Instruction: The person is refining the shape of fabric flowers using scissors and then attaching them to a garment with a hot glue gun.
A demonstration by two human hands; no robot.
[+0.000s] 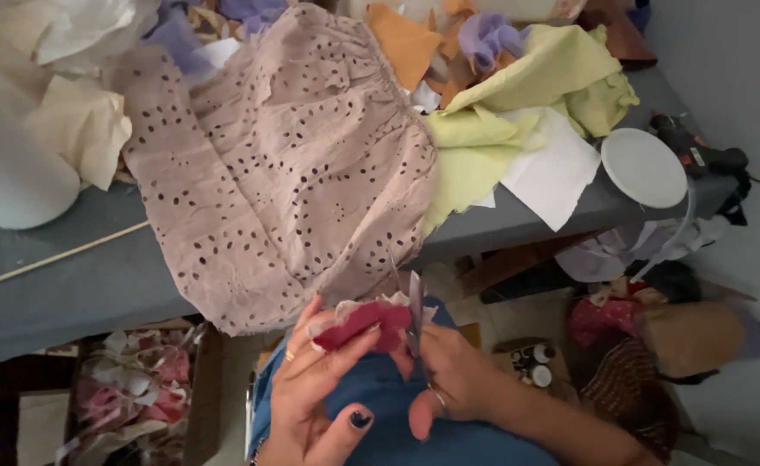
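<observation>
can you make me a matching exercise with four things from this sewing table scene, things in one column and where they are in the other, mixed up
Things:
1. dark red fabric scrap
2. beige eyelet fabric
3. round white lid
4. metal scissors

Places:
A. draped over the front edge of the grey table
B. pinched in the fingers of the left hand
C. flat near the table's right end, beside a black glue gun
D. gripped in the right hand, blades up

Pairs: 1-B, 2-A, 3-C, 4-D
</observation>
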